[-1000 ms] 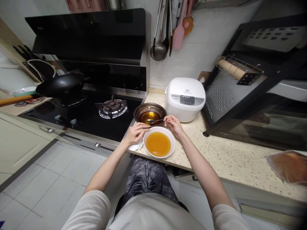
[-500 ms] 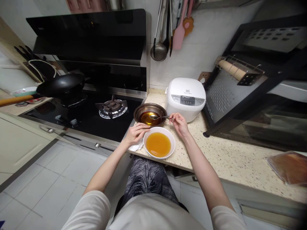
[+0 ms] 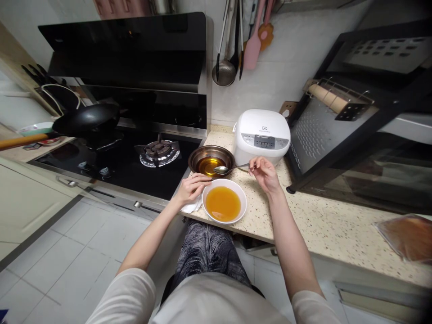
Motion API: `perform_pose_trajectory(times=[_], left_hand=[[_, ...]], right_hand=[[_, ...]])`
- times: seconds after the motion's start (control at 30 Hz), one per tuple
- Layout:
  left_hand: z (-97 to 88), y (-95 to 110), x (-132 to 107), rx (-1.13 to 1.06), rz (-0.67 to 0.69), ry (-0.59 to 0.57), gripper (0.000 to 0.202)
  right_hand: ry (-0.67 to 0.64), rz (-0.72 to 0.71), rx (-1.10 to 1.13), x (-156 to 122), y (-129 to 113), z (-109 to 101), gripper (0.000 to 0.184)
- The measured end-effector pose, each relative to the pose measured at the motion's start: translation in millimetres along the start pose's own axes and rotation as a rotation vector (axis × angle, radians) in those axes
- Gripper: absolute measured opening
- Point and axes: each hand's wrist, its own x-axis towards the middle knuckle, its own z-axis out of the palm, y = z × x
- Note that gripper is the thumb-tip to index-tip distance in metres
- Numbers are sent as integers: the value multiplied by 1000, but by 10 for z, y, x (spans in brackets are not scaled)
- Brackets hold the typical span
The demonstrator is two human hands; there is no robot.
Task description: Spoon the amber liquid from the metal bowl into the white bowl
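Note:
My right hand (image 3: 265,173) pinches the handle end of a metal spoon (image 3: 222,170). The spoon's bowl hangs over the right part of a dark metal bowl (image 3: 195,157) holding clear amber liquid (image 3: 206,167). At that bowl's front rim, my left hand (image 3: 192,188) has its fingers together and appears to grip the edge; the fingertips partly hide the contact. Just in front stands a white bowl (image 3: 243,198) of cloudier orange-brown liquid (image 3: 223,203), close beside my left fingers. A white cloth or tissue (image 3: 191,207) lies under my left hand.
A white rice cooker (image 3: 261,135) stands behind my right hand. The black gas stove (image 3: 145,180) is to the left, with a wok (image 3: 87,118) on its far burner. A dark rack (image 3: 313,148) rises at right; a flat clear packet (image 3: 407,236) lies on the speckled counter (image 3: 324,225).
My right hand has moved right, drawing the spoon toward the metal bowl's right rim. My left hand and both bowls stay where they were.

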Motion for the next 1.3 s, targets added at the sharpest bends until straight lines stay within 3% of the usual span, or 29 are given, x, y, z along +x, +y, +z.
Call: perform_pose_trajectory(times=[0.47,0.73,1.17,1.3], left_hand=[[-9,17,14,2,0,2,33],[-3,3,1,-3,3,9,33],[-6,0,1,13,9,2,33],[-3,-4,-4,15,13,1,33]], right_hand=[[-175,80,-32,-57,-112,-41,45],[-211,42,-19,-83,-129,-19,42],[-139,27,-19,-73,-137,-6,41],[-30,-16,-26,-35,-94,11,41]])
